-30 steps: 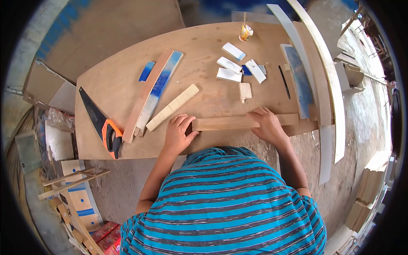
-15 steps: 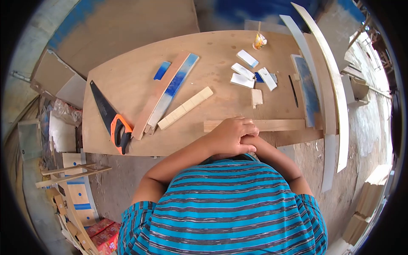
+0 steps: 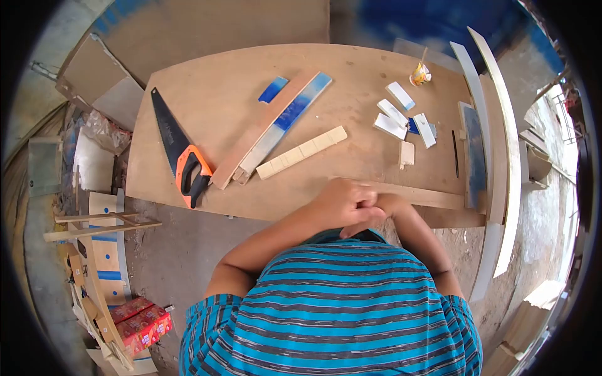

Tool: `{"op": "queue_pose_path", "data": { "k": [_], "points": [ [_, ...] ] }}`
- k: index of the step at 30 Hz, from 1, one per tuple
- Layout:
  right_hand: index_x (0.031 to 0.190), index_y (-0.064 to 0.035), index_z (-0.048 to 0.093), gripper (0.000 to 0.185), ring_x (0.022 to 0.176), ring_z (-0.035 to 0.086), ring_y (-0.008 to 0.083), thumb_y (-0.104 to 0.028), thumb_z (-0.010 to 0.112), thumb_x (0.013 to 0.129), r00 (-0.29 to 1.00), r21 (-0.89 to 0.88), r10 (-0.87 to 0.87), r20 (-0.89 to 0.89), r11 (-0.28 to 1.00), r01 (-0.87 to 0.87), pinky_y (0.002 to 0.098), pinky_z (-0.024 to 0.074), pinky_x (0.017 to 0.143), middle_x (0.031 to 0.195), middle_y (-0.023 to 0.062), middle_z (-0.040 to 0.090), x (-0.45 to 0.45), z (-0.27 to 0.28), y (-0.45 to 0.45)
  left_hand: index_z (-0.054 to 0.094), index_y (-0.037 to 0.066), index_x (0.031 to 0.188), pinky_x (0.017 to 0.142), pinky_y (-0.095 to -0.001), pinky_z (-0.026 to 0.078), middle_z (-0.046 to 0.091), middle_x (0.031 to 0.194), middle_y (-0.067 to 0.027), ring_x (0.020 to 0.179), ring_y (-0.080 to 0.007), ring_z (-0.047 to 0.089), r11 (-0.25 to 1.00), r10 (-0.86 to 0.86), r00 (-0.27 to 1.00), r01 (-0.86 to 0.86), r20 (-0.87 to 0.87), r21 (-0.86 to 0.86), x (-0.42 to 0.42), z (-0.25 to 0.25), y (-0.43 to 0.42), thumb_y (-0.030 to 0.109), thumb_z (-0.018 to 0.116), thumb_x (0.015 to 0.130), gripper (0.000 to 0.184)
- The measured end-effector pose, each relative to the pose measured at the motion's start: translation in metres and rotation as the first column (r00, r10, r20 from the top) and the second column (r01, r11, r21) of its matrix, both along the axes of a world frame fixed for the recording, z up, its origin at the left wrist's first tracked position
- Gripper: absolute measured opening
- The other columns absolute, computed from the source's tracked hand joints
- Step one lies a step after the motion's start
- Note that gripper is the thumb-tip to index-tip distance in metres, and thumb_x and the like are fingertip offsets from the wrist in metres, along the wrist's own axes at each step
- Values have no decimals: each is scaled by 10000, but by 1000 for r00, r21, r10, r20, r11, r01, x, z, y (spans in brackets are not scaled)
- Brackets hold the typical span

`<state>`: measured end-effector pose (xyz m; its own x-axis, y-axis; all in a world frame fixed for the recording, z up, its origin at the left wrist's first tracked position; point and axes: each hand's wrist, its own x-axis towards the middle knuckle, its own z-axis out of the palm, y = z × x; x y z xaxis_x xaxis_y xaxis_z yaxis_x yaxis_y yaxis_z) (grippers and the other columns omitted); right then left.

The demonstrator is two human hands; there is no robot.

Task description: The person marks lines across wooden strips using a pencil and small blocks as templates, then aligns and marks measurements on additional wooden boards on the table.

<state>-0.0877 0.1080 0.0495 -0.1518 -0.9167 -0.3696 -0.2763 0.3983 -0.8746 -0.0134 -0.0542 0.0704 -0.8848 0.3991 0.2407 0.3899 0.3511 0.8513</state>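
Observation:
My left hand [image 3: 348, 203] is closed, its fingers curled against my right hand [image 3: 390, 205] in front of my body, at the table's near edge. The right wrist is bent, and most of that hand's fingers are hidden behind the left. Just beyond both hands lies a long wooden strip [image 3: 426, 195], its left end partly covered by them. Farther off on the table [image 3: 207, 81] is a pale wooden strip with marked lines [image 3: 302, 152]. A small wooden block [image 3: 406, 153] lies to the right. No tool is visible in either hand.
A handsaw with an orange and black handle [image 3: 188, 169] lies at left. Beside it are blue-painted boards [image 3: 291, 116]. White pieces [image 3: 392, 125], a black pen-like stick [image 3: 455, 153] and a cup [image 3: 420, 74] are at right. Long strips [image 3: 501, 144] overhang the right edge.
The view has turned, so the table's contents appear shifted right. My left fingers are more curled than before, and my right wrist has bent, the hands drawing slightly nearer my body.

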Motion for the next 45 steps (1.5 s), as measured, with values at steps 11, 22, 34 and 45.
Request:
{"op": "queue_pose_path", "data": {
  "k": [11, 22, 34, 45],
  "points": [
    [1113, -83, 684, 536, 1102, 580, 331, -192, 850, 615, 579, -152, -444, -684, 863, 482, 432, 473, 962, 1151, 113, 628, 6, 12, 82, 427, 125, 1437, 1047, -570, 347, 434, 1453, -167, 1355, -384, 387, 408, 694, 631, -741, -346, -533, 30, -53, -153, 490, 862, 641, 978],
    [1173, -111, 688, 538, 1163, 539, 315, -149, 808, 650, 419, -269, -562, -713, 771, 577, 461, 413, 1025, 1202, 89, 594, 29, -17, 79, 411, 157, 1509, 1141, -538, 264, 358, 1517, -227, 1429, -381, 308, 494, 620, 763, -560, -183, -666, -17, -59, -170, 563, 861, 586, 1104],
    [1168, -106, 700, 498, 1170, 541, 305, -175, 806, 686, 431, -307, -605, -670, 754, 582, 471, 396, 1048, 1201, 84, 607, 29, -20, 87, 593, 115, 1343, 1150, -496, 261, 508, 1425, -107, 1403, -314, 362, 746, 260, 843, -485, -471, -456, -13, -60, -120, 448, 830, 660, 795],
    [1046, -70, 727, 354, 926, 664, 344, -340, 761, 818, 453, -281, -577, -679, 775, 566, 439, 535, 807, 1060, 132, 694, -13, -1, 94, 744, 23, 967, 573, -288, 450, 655, 726, -27, 594, -115, 575, 889, 421, 775, -456, 472, -42, -1, -71, -66, 399, 678, 938, 383]
  ]
}}
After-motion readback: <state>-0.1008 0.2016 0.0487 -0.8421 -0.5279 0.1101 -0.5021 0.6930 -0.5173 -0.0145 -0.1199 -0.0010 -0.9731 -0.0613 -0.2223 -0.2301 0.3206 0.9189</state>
